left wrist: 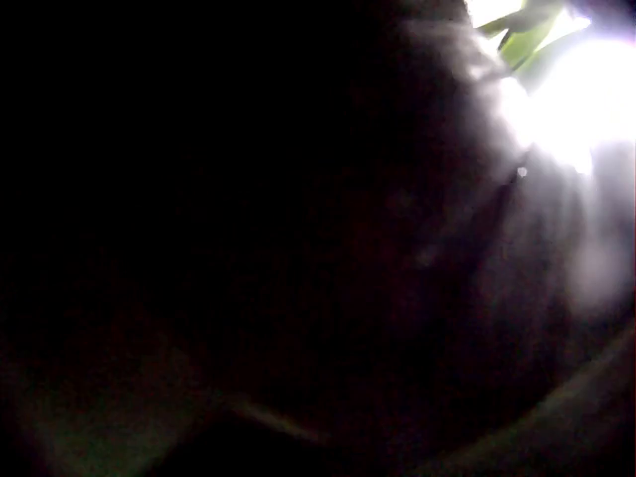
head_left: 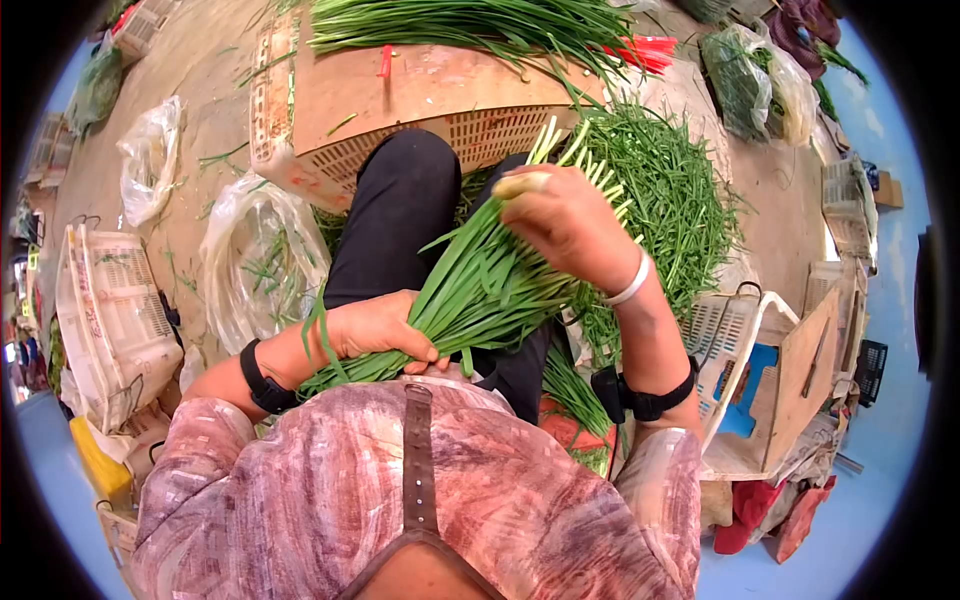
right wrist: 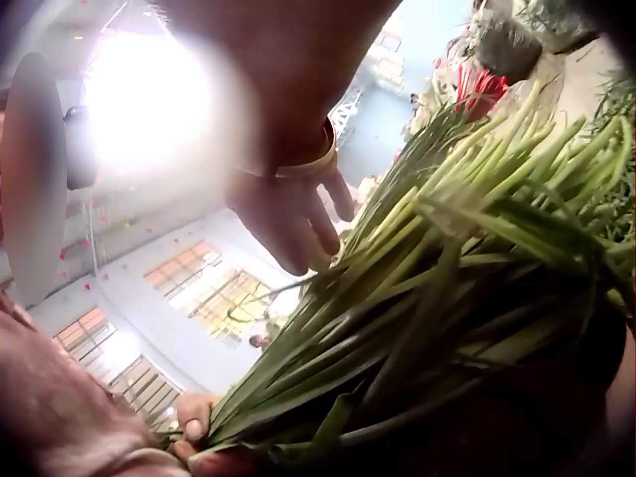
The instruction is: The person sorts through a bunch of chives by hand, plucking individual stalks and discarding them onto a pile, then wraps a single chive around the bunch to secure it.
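A thick bunch of garlic chives lies slanted across the person's lap, its pale stem ends pointing up and right. The left hand grips the leafy lower end near the waist. Above the stem end, the right hand is bent over, with a pale yellow covering on a finger. In the right wrist view, the right hand's loosely curved fingers hang beside the chives, their tips right at the outer leaves near a thin strand. The left wrist view is almost wholly dark, with a bit of green leaf in one corner.
More chives lie on a board atop a plastic crate ahead. Loose green leaves are heaped at the right. Plastic bags sit on the left floor, crates at both sides. Red ties lie by the board.
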A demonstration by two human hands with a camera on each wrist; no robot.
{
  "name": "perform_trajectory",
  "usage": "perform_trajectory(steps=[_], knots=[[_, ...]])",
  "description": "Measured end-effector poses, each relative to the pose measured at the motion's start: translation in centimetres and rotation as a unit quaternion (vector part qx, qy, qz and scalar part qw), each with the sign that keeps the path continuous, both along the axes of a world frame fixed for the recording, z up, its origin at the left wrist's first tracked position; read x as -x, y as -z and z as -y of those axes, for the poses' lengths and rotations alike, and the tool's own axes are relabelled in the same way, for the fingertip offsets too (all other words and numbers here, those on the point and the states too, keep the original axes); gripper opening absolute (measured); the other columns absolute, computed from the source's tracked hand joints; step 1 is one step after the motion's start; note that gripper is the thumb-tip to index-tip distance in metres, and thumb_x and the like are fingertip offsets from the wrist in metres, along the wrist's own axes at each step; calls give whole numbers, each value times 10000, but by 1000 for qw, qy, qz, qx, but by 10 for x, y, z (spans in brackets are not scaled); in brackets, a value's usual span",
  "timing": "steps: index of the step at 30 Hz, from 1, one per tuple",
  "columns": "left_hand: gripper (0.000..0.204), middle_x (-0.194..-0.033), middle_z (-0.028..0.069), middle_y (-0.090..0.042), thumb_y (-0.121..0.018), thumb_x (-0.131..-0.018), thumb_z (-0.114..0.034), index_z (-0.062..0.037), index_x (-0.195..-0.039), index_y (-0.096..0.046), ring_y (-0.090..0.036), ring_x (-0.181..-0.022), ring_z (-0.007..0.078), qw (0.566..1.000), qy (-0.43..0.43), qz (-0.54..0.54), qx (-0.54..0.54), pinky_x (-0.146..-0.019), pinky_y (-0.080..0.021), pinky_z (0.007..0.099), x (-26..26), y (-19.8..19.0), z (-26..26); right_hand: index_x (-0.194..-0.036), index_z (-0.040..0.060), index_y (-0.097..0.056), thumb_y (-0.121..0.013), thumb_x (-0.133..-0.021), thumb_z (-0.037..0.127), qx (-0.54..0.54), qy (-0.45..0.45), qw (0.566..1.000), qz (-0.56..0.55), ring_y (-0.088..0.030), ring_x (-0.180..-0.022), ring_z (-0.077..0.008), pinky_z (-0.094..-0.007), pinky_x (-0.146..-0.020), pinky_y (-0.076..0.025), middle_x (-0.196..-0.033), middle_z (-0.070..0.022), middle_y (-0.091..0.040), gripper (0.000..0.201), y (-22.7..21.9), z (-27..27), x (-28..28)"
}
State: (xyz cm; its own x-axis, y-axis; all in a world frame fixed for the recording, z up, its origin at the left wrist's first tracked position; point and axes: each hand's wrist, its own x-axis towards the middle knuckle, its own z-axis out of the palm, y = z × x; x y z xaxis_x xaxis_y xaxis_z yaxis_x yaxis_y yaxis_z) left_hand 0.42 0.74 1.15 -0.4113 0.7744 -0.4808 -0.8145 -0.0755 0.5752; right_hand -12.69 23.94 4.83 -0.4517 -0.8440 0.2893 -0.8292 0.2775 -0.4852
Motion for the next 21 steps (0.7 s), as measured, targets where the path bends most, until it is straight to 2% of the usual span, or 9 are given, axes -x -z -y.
perform_trajectory(steps=[2, 3, 6, 9, 11, 12, 15, 18, 21], knots=[[251, -847, 129, -622, -618, -750, 19, 50, -996, -575, -562, -576, 132, 1000, -7, 15, -9, -545, -471, 252, 0, 0, 2, -866, 26, -610, -634, -728, -8, 63, 105, 984, 128, -634, -860, -256, -342, -770, -490, -907, -102, -652, 144, -3, -16, -4], [251, -847, 129, -622, -618, -750, 19, 50, -996, -575, -562, -576, 132, 1000, -5, 15, -10, -545, -471, 252, 0, 0, 2, -960, 40, -609, -653, -720, 17, 31, 105, 975, 192, -597, -985, -274, -371, -864, -458, -1039, -132, -623, 245, -12, -23, -6], [328, -852, 128, -617, -664, -737, -26, 46, -1039, -556, -542, -568, 126, 999, -1, 41, -10, -560, -461, 249, 1, 2, 3, -1171, 88, -543, -715, -679, 111, -34, 45, 997, 48, -464, -1171, -331, -421, -984, -357, -1228, -168, -509, 522, -13, -15, -24], [338, -847, 129, -615, -666, -740, -38, 43, -1048, -552, -543, -565, 127, 999, 5, 32, 1, -552, -459, 249, 1, 2, 1, -1027, 96, -617, -686, -711, 78, 7, 27, 1000, -11, -509, -1113, -274, -387, -949, -381, -1155, -81, -572, 324, 9, -6, -30], [350, -839, 131, -612, -661, -741, -44, 44, -1060, -545, -527, -548, 123, 1000, 11, 22, 9, -528, -442, 245, 0, 2, 1, -918, 84, -658, -641, -761, 5, 114, 121, 980, 113, -632, -833, -179, -304, -725, -491, -903, -54, -667, 176, 6, -12, -20], [355, -838, 132, -611, -655, -740, -44, 45, -1065, -541, -516, -539, 120, 999, 7, 32, 0, -517, -430, 241, 0, 3, 3, -889, 52, -667, -586, -809, -14, 221, 185, 943, 165, -633, -667, -141, -254, -593, -495, -810, -71, -682, 132, 8, -17, -11], [371, -812, 137, -596, -652, -731, -54, 49, -1068, -532, -477, -504, 105, 998, 6, 58, -11, -473, -389, 226, -1, 3, 6, -886, -43, -641, -568, -865, 56, 389, 390, 784, 286, -634, -607, -145, -214, -468, -454, -762, -130, -666, 124, -5, -66, 43], [374, -757, 134, -562, -660, -716, -78, 57, -1037, -521, -444, -466, 91, 997, -1, 67, -39, -423, -344, 213, -1, 4, 8, -902, -40, -629, -609, -846, 39, 569, 463, 563, 381, -605, -569, -170, -201, -386, -378, -768, -135, -650, 98, 13, -142, 103], [362, -743, 128, -556, -653, -713, -65, 51, -1029, -519, -429, -449, 88, 992, -16, 111, -51, -419, -335, 215, 0, 1, 10, -906, -45, -619, -645, -823, 60, 587, 519, 533, 320, -595, -556, -174, -211, -397, -395, -759, -127, -647, 137, 38, -219, 121]])
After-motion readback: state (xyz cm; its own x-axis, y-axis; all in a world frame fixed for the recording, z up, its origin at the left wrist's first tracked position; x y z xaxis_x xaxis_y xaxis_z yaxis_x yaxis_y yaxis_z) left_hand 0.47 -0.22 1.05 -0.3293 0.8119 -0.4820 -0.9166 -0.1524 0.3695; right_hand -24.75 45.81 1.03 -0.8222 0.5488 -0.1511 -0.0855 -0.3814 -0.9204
